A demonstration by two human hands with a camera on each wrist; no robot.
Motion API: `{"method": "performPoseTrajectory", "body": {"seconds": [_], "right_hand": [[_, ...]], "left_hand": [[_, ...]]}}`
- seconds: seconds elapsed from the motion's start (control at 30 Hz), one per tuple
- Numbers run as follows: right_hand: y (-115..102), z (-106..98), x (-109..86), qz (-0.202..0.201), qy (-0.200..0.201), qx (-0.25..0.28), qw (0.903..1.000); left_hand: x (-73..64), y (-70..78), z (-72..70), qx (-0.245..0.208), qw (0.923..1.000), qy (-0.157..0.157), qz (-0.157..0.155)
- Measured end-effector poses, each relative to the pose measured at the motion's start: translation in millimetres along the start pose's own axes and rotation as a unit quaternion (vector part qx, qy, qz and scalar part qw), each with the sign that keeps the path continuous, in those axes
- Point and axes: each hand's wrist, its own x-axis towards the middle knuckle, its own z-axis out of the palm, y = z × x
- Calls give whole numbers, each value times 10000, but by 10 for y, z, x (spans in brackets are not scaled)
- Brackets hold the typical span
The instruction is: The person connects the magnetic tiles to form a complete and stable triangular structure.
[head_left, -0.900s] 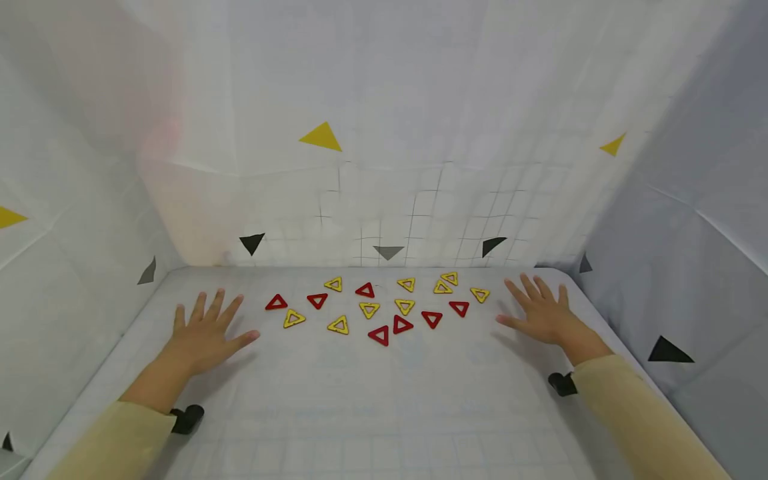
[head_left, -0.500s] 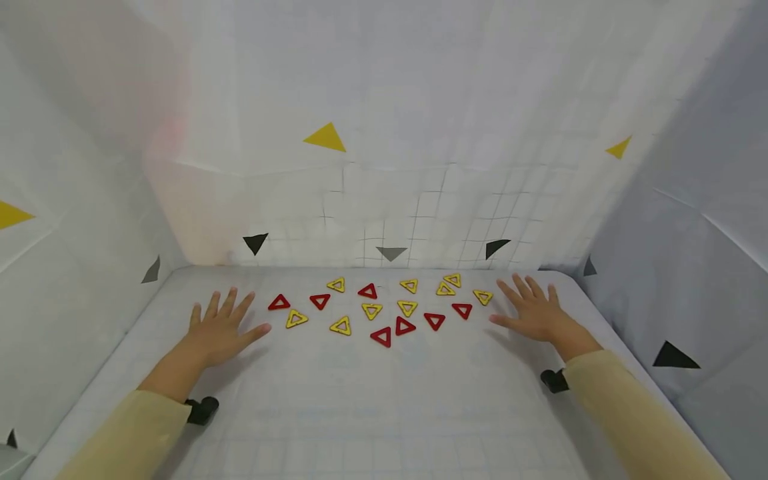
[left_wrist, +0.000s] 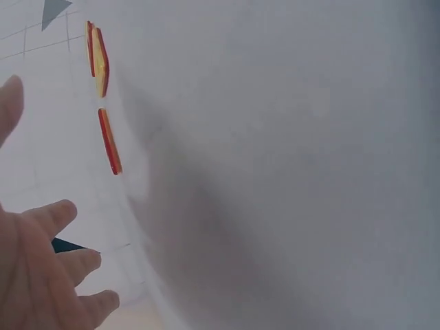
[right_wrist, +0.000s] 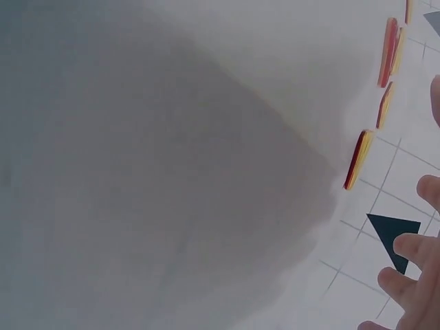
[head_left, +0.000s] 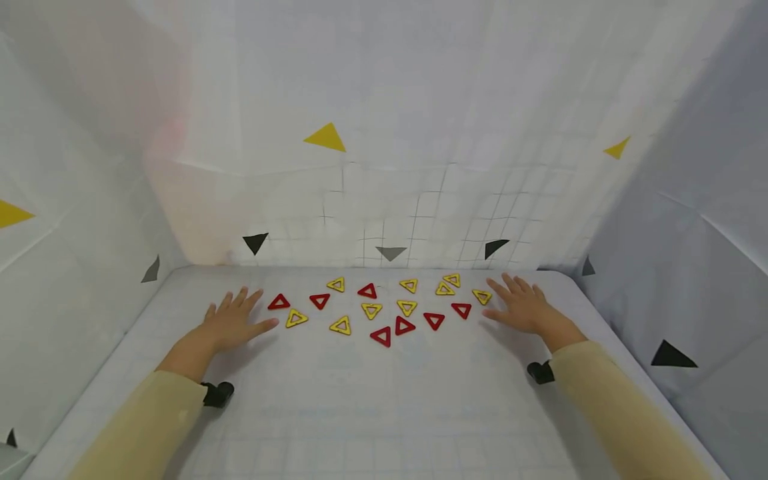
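In the head view, my left hand (head_left: 231, 328) hovers at the left, fingers spread and holding nothing. Nearest it lie a red hollow triangle piece (head_left: 279, 307) and a yellow hollow triangle piece (head_left: 290, 318). Over on the right, my right hand (head_left: 519, 309) also has its fingers spread and grips nothing, close beside a yellow triangle piece (head_left: 482, 291). A red triangle piece (head_left: 461, 305) lies a bit further inward. Both wrist views show the pieces edge-on, apart from the fingers, with only part of each hand visible.
Several more red and yellow triangle pieces are scattered flat between the hands on the white table (head_left: 384, 400). A white sheet wall (head_left: 384, 80) with printed triangles rises behind it, and side sheets flank both edges. Each wrist carries a small black device (head_left: 219, 395).
Both hands have moved inward toward the scattered pieces, the left one rightward and the right one leftward. The pieces keep their arrangement; the head view has shifted slightly.
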Motion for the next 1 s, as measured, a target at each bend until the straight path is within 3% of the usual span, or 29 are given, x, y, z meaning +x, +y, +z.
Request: {"method": "performPoseTrajectory", "body": {"seconds": [0.23,0.43,0.77,1.0], "right_hand": [[-35,4,86,-34,-139,-25,9999],[16,92,207,-78,-219,473,9986],[88,112,344,48,-247,1039,9943],[116,102,414,163,-443,1708,9842]], "left_hand": [[108,6,-29,-168,9996,-7,232],[147,-16,-39,-530,9975,17,471],[323,-105,24,-1178,9928,-93,206],[419,-86,42,-1398,9899,-106,199]]}}
